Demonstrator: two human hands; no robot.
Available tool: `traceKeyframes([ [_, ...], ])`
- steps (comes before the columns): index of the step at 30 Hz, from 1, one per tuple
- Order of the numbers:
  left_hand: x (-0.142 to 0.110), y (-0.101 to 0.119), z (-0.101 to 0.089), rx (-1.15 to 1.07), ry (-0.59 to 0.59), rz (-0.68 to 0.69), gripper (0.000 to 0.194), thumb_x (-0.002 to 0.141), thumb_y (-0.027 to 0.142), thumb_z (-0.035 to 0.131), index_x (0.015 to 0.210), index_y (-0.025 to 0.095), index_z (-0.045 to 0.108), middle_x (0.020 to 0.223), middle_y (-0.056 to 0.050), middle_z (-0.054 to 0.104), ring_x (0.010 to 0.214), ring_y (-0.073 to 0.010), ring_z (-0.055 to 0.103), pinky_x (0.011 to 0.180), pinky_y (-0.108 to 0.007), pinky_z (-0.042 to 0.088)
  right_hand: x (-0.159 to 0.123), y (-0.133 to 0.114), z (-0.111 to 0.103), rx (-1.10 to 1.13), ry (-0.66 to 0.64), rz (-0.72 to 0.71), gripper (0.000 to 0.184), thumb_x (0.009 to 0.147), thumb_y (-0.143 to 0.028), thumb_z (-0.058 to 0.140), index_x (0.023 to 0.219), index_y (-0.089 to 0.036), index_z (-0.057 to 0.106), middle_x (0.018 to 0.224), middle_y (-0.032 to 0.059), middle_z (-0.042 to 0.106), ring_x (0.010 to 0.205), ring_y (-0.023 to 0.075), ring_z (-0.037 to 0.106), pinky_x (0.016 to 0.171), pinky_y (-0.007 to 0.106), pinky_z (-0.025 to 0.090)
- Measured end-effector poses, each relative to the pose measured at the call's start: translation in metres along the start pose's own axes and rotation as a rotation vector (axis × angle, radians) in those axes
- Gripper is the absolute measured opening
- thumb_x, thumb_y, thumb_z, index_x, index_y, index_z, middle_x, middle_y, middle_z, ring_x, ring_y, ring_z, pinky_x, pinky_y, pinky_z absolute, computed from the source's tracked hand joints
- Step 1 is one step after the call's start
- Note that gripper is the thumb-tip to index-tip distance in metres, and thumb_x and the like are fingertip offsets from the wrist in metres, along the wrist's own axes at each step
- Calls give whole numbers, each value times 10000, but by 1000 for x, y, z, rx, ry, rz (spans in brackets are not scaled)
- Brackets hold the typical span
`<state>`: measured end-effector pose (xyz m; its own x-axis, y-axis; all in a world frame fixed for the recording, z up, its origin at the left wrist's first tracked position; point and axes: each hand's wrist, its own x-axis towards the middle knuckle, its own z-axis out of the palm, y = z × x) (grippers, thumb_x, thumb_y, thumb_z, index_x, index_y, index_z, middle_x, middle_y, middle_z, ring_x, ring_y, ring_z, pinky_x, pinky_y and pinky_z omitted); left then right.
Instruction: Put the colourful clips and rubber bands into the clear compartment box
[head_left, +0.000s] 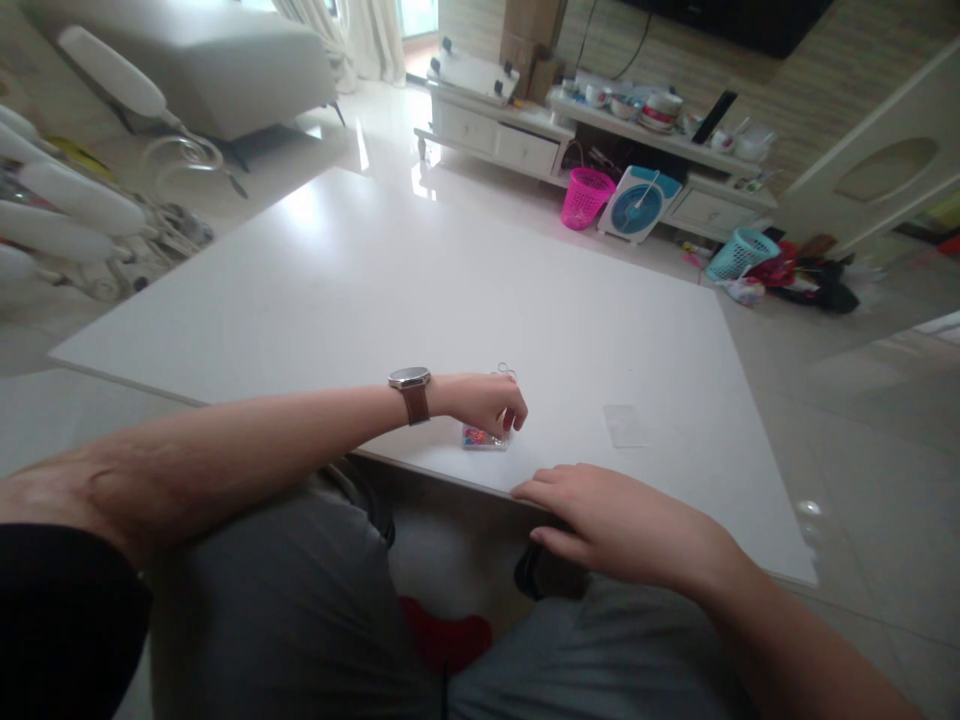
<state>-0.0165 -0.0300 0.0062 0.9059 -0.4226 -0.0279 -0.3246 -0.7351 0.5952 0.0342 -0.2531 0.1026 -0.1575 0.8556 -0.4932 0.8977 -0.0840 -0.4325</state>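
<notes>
My left hand [491, 402], with a watch [410, 378] on its wrist, hangs over a small clear box [484, 447] near the table's front edge. Bright little multicoloured pieces [475, 435] lie in the box. The fingers curl down in a pinch at its right part, and whatever is between their tips is hidden. Just behind this hand, thin metal loops [507, 369] show on the table. My right hand [600, 510] rests at the table edge, fingers stretched out and holding nothing. A flat clear lid-like piece [626, 426] lies beyond it.
The wide white table [450, 270] stretches ahead. White chairs [82, 200] stand at left. Along the far wall are a white cabinet [487, 135], a pink basket [585, 197], a blue-and-white fan [637, 205] and a light-blue basket [742, 255]. My legs are below the table edge.
</notes>
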Motion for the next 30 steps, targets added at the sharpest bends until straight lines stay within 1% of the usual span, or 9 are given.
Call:
traceKeyframes([
  [4,-1,-3,0,24,-6,4,172,727,73,677,804,202,759,729,13,736,656,-106,613,650,-219,426,0,0,0,-5,-4,4,238,956,-330,553,1138,-215,654,1047,77,704,938,243,650,806,357,475],
  [7,-2,-6,-1,36,2,5,120,730,106,680,760,201,748,714,10,724,629,-103,595,629,-223,417,-1,0,0,-9,-1,-4,237,956,-331,554,1137,-214,653,1044,76,703,931,240,648,801,355,473],
  [10,-3,-13,-6,58,58,-30,106,740,124,655,731,199,730,722,11,716,622,-99,585,621,-223,408,-1,0,0,-15,2,-6,241,960,-334,548,1140,-214,652,1048,76,703,932,240,647,802,359,473],
  [12,-6,-22,-11,73,145,-99,129,761,133,620,765,198,731,735,8,713,633,-101,588,628,-225,407,-1,-1,0,-16,-1,-3,244,960,-331,547,1147,-214,652,1056,77,702,943,243,647,806,362,476],
  [16,-12,-48,-17,91,335,-315,155,787,166,596,860,171,732,777,-19,713,648,-112,588,642,-240,414,-2,-1,-1,-7,-3,-5,271,966,-339,536,1176,-212,651,1065,90,703,960,251,650,821,370,482],
  [19,-15,-65,-13,78,401,-456,184,771,184,623,924,146,718,849,-46,717,690,-125,600,665,-246,430,-2,0,0,-1,2,-6,285,965,-337,534,1194,-212,648,1070,94,705,969,256,653,829,376,484],
  [22,-16,-73,-7,74,382,-460,244,753,197,655,984,145,710,927,-60,707,728,-132,604,679,-245,442,-3,0,0,-5,8,-10,288,966,-342,534,1198,-213,647,1074,94,704,971,255,653,831,374,483],
  [26,-14,-72,-3,95,298,-366,179,762,186,638,912,148,728,920,-62,686,735,-132,596,690,-244,442,-3,-1,-1,-9,13,-12,284,969,-342,534,1195,-214,648,1076,93,703,970,250,653,833,369,485],
  [30,-12,-71,-1,122,241,-373,170,776,190,604,885,163,733,909,-55,688,758,-141,591,713,-249,440,-4,-2,-1,1,16,-2,273,961,-335,546,1183,-219,653,1064,86,704,969,251,654,832,373,485],
])
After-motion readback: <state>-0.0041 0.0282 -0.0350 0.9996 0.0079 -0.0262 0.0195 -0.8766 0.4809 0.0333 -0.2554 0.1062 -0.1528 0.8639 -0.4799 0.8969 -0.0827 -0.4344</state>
